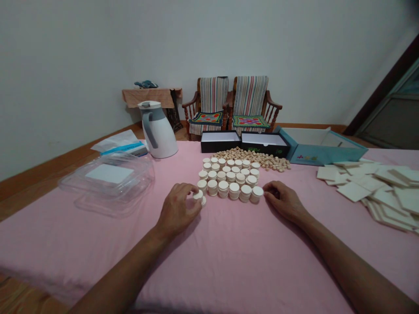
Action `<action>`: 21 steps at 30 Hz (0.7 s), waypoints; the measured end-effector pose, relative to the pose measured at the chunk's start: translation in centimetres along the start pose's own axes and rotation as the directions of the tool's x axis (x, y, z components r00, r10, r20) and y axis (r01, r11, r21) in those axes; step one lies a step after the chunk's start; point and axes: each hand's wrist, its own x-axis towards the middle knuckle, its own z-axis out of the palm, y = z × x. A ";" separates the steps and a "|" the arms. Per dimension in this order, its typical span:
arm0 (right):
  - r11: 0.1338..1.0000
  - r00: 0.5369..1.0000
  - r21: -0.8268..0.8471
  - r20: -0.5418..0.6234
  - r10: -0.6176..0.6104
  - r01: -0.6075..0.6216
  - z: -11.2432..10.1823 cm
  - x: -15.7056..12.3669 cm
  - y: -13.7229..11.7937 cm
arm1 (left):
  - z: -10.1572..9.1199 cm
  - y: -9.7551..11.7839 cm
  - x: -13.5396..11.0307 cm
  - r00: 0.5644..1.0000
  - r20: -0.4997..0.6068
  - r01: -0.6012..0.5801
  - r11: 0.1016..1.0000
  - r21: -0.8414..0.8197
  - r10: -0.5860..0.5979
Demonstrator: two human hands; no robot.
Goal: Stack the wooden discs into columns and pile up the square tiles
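Note:
Several stacks of pale round wooden discs (234, 188) stand in rows on the pink tablecloth (225, 253). At the front left of these rows, my left hand (178, 207) is closed with thumb and fingers around a few discs (197, 195). One of those discs sits partly over another, and the fingers hide some of them. My right hand (283, 199) rests on the cloth at the right end of the front row, its curled fingertips beside the last stack (257, 194). Whether those fingertips hold anything is hidden.
Behind the stacks lies a heap of small wooden beads (252, 156). Two black boxes (220, 147) and a blue box (322, 155) stand at the back. Square wooden tiles (386, 187) pile up on the right. A clear plastic container (137, 181) and a white jug (162, 137) are on the left.

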 end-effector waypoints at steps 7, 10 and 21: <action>1.000 1.000 -0.010 -0.008 -0.003 0.003 -0.1 0.0 -0.1 | 0.3 0.1 -0.1 0.999 0.049 -0.015 0.998 0.058 0.012; 1.000 1.000 -0.006 -0.005 0.000 0.000 -0.1 0.0 -0.1 | 0.2 -0.2 0.0 0.999 0.049 -0.019 0.998 0.056 0.016; 1.000 1.000 0.011 0.000 0.008 -0.008 -0.1 0.0 -0.1 | -0.1 0.5 -0.6 0.965 0.182 0.115 0.930 0.348 -0.187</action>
